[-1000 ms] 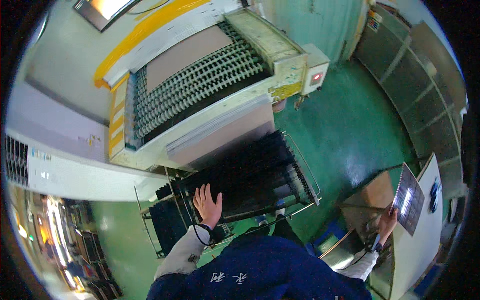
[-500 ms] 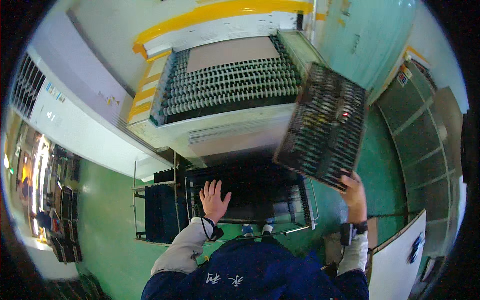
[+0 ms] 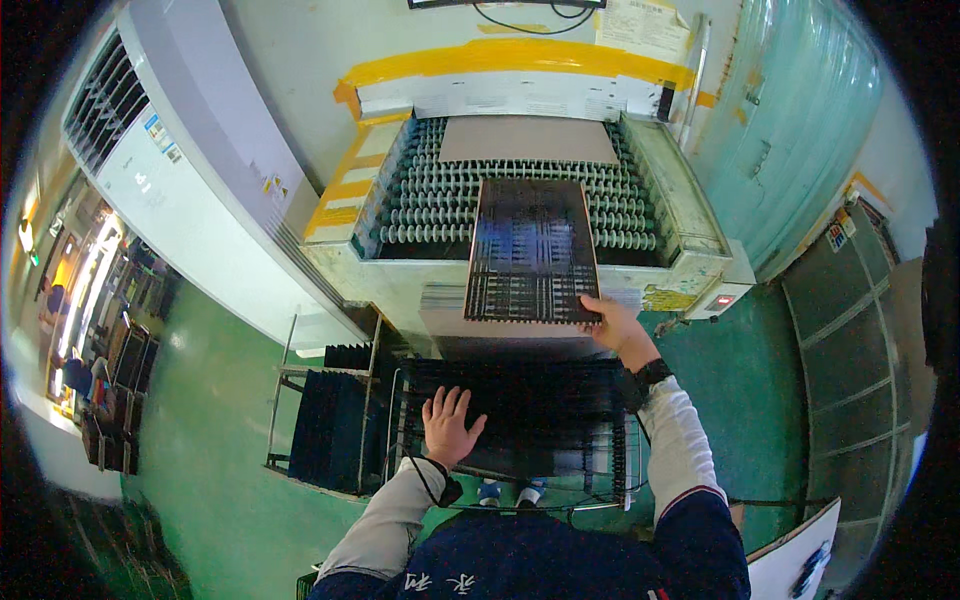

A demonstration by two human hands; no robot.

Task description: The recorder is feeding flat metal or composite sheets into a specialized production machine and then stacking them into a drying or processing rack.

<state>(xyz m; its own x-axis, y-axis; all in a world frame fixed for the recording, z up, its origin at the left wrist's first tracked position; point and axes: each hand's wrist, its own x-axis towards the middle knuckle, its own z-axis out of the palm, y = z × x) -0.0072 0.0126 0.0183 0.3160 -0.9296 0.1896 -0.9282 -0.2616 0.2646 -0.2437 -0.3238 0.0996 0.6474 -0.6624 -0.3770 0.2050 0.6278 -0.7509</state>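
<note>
My right hand [image 3: 618,328] grips the lower right corner of a dark, glossy rectangular panel [image 3: 530,250]. Rows of light reflections cross the panel, which is held up in front of a roller conveyor [image 3: 420,217]. My left hand [image 3: 452,428] has its fingers spread, with nothing in it, over the left part of a wire rack [image 3: 632,470] holding dark panels [image 3: 540,395]. Whether that palm touches the panels I cannot tell. At the far end of the rollers lies a flat beige sheet [image 3: 530,138].
A second rack [image 3: 285,395] with dark panels stands left of the first. Beyond it rises a tall white cabinet unit [image 3: 190,215]. Several pale sheets [image 3: 450,322] lean against the machine's front. Grey framed panels [image 3: 840,320] stand at right, and a white board [image 3: 795,560] is at lower right.
My right hand has swung the panel leftward, from beside the machine to in front of the rollers. My left hand stays spread over the rack. The view has shifted.
</note>
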